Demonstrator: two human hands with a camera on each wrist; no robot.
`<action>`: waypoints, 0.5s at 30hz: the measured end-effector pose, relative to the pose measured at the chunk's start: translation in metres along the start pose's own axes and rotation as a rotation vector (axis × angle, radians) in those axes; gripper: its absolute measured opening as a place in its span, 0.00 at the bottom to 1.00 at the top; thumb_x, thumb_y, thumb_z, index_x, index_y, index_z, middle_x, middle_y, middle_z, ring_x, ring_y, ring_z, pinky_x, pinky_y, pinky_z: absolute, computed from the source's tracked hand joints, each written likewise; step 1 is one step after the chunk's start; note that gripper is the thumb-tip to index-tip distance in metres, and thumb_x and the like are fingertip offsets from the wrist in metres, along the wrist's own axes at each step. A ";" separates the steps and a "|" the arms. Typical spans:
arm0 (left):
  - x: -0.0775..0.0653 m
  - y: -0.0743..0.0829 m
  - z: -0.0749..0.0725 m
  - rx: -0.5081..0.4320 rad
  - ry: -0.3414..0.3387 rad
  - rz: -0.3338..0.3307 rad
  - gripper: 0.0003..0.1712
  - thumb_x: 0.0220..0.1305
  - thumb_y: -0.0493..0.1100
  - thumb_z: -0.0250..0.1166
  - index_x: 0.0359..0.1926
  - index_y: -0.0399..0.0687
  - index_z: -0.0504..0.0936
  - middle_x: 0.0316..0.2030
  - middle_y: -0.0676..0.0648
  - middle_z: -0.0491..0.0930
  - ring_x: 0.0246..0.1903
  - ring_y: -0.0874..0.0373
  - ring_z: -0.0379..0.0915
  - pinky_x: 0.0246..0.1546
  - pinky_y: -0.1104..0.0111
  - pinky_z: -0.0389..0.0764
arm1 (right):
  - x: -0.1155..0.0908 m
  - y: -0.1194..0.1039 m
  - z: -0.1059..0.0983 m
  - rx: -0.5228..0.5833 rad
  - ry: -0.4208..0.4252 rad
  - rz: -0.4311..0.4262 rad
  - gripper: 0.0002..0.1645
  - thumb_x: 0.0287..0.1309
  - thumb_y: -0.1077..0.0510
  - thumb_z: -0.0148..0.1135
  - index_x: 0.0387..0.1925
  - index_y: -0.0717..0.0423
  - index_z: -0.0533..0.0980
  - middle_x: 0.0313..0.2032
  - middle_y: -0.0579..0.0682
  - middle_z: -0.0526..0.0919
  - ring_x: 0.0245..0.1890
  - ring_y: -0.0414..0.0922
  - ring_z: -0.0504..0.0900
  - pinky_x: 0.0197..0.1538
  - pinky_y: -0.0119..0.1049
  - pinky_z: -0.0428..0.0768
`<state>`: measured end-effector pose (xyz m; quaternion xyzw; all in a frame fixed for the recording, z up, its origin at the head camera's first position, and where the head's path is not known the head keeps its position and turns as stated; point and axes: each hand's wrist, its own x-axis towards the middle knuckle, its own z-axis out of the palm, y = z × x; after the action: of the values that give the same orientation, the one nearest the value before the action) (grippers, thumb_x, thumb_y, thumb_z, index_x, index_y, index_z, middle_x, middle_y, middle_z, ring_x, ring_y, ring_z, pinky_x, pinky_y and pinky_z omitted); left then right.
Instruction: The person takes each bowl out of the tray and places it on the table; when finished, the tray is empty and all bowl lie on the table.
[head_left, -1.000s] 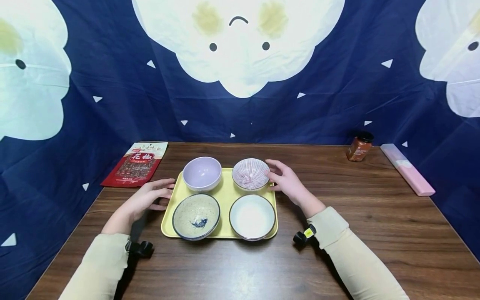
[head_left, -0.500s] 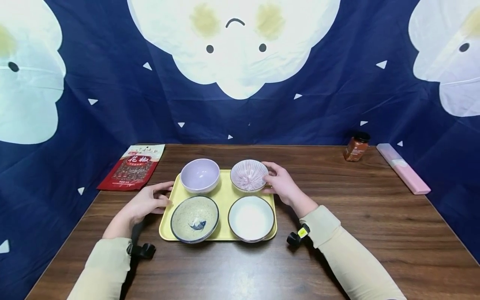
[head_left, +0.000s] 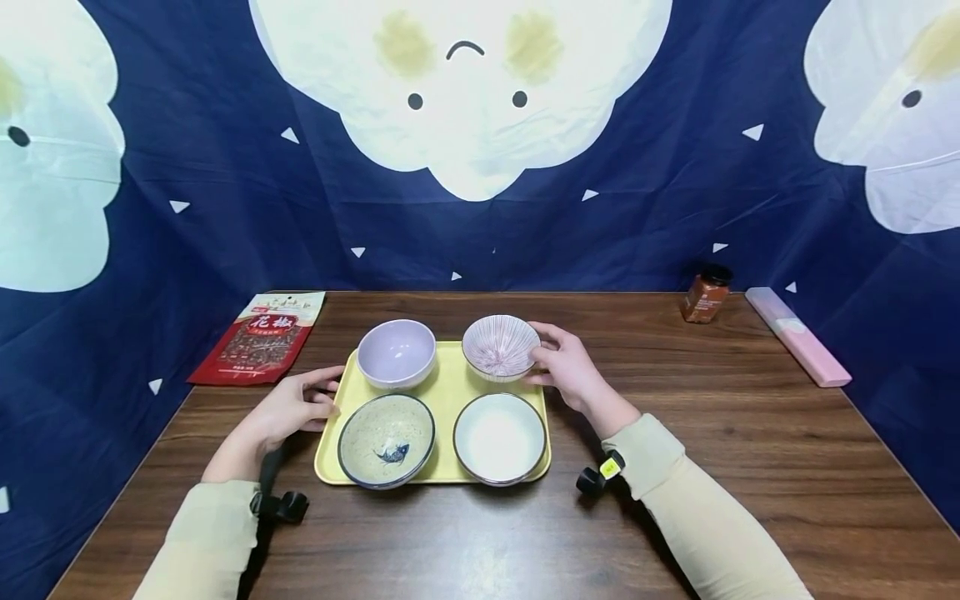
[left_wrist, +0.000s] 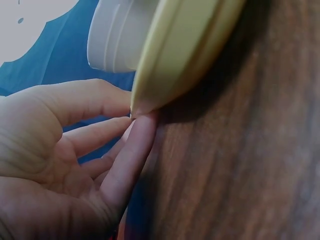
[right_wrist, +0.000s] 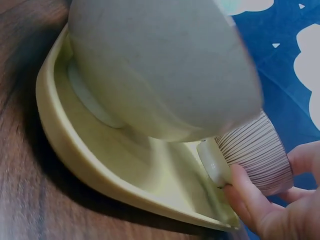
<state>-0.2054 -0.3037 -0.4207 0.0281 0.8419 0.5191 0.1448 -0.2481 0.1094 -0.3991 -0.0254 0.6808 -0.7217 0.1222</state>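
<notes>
A yellow tray (head_left: 450,367) carries a lilac bowl (head_left: 397,354) at its back left. In front stand a speckled bowl with a blue fish (head_left: 386,442) and a white bowl with a dark rim (head_left: 500,437). At the back right, my right hand (head_left: 566,367) grips a striped bowl (head_left: 500,346) by its right side. In the right wrist view, the thumb (right_wrist: 245,190) lies beside the foot of this bowl, and the fingers go round its far side. My left hand (head_left: 288,408) pinches the tray's left rim between thumb and fingertips.
A red and white spice bag (head_left: 258,337) lies at the back left of the wooden table (head_left: 675,400). Toward the back right stand a small jar with a black lid (head_left: 705,296) and a long pink box (head_left: 798,337). A blue cloth (head_left: 420,225) hangs behind.
My right hand has closed on the striped bowl and raised it slightly. My left hand has come in against the tray's rim. The head view has shifted a little.
</notes>
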 end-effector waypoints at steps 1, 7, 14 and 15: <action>0.000 0.000 0.001 0.000 0.001 -0.002 0.40 0.55 0.31 0.61 0.69 0.39 0.59 0.55 0.32 0.67 0.38 0.58 0.72 0.36 0.59 0.83 | -0.001 -0.001 -0.002 0.006 0.002 -0.008 0.34 0.55 0.71 0.47 0.66 0.57 0.63 0.48 0.66 0.73 0.34 0.47 0.81 0.37 0.41 0.84; 0.000 0.003 0.002 0.006 0.000 -0.006 0.40 0.55 0.30 0.60 0.70 0.39 0.59 0.54 0.32 0.66 0.39 0.55 0.71 0.37 0.59 0.83 | -0.011 -0.008 -0.017 0.041 0.038 -0.043 0.35 0.54 0.71 0.46 0.67 0.59 0.62 0.51 0.67 0.72 0.35 0.47 0.82 0.42 0.47 0.82; 0.000 0.005 0.001 0.009 0.000 -0.007 0.40 0.55 0.29 0.59 0.70 0.38 0.58 0.54 0.31 0.66 0.38 0.53 0.70 0.37 0.58 0.83 | -0.024 -0.006 -0.041 0.070 0.084 -0.067 0.36 0.54 0.73 0.46 0.67 0.61 0.60 0.48 0.63 0.74 0.32 0.43 0.82 0.38 0.43 0.83; -0.001 0.005 0.001 0.007 -0.001 -0.007 0.40 0.55 0.30 0.59 0.70 0.38 0.58 0.54 0.31 0.66 0.38 0.53 0.70 0.37 0.58 0.83 | -0.026 -0.005 -0.045 0.071 0.094 -0.072 0.36 0.54 0.73 0.46 0.67 0.61 0.60 0.47 0.62 0.74 0.31 0.42 0.82 0.38 0.42 0.83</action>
<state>-0.2050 -0.3006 -0.4170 0.0260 0.8438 0.5155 0.1469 -0.2330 0.1590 -0.3939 -0.0115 0.6584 -0.7498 0.0651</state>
